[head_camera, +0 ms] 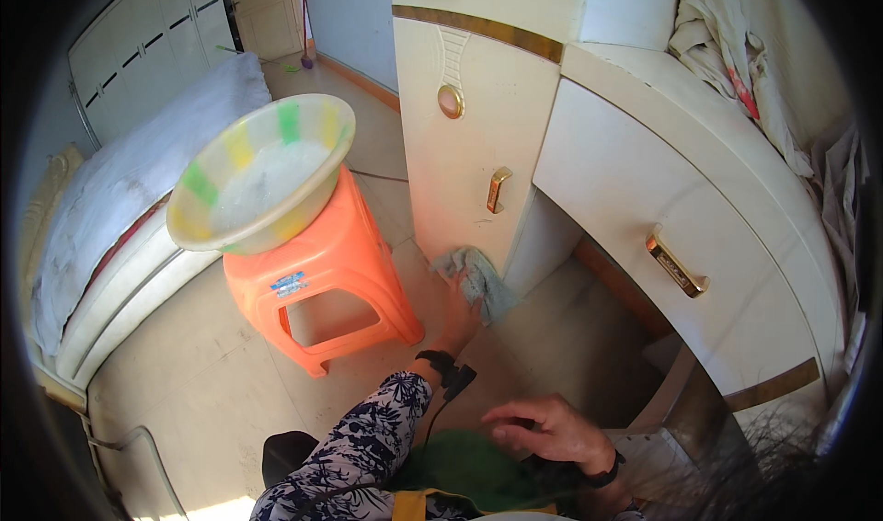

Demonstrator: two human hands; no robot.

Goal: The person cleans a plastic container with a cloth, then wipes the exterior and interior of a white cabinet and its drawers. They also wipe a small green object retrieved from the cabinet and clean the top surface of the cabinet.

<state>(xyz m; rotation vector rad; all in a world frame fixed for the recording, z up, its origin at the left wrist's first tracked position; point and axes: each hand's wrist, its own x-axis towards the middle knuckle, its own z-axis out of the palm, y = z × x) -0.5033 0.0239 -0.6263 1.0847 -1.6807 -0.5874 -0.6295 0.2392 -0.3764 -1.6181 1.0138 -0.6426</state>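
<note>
My left hand [461,314] presses a damp-looking grey-green cloth [491,288] against the lower part of a cream cabinet door [476,155]. The cloth is bunched, and its folds hide some of my fingertips. A gold-coloured handle [496,190] is fixed to the door above the cloth. My right hand [552,430] is empty, held low before my body with loosely bent fingers and the thumb apart. On my left, a striped plastic basin [190,221] of sudsy water rests on an orange plastic stool [310,269].
A desk drawer front [662,210] with a gold-coloured handle [677,261] juts out on the right, above an open kneehole. Crumpled fabric [741,72] lies on the desk top. A bed [152,155] stands at left. A thin cable [378,175] crosses the tiled floor behind the stool.
</note>
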